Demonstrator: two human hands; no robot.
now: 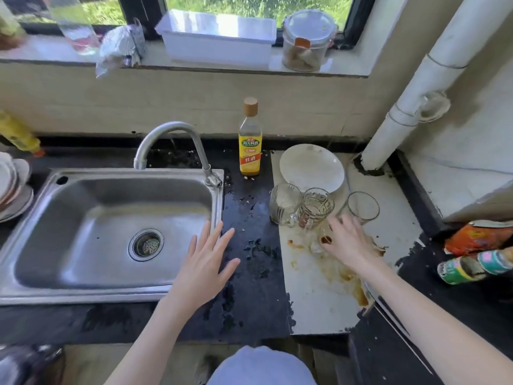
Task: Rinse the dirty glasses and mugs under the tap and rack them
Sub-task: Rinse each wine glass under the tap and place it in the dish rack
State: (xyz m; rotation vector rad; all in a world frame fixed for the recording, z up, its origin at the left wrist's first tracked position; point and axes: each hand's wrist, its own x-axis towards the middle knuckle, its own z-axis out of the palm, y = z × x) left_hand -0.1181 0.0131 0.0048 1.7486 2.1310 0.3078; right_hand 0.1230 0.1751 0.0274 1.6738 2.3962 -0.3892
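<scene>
Three dirty clear glasses stand on the stained white counter: a handled mug (283, 204) at the left, a ribbed mug (316, 207) beside it, and a plain tumbler (362, 206) at the right. A small glass with brown residue (325, 238) sits just below them, partly hidden by my right hand. My right hand (347, 240) hovers over it, blurred, fingers spread, reaching between the ribbed mug and the tumbler. My left hand (206, 257) is held flat with straight fingers over the sink's right rim. The steel sink (83, 290) lies at left under the curved tap (169, 132).
A dirty white plate (311, 168) lies behind the glasses. A yellow-labelled bottle (250, 143) stands by the tap's base. Stacked plates (14, 190) sit at far left. A white pipe (416, 93) rises at right; packets and a can (477, 262) lie at the right edge.
</scene>
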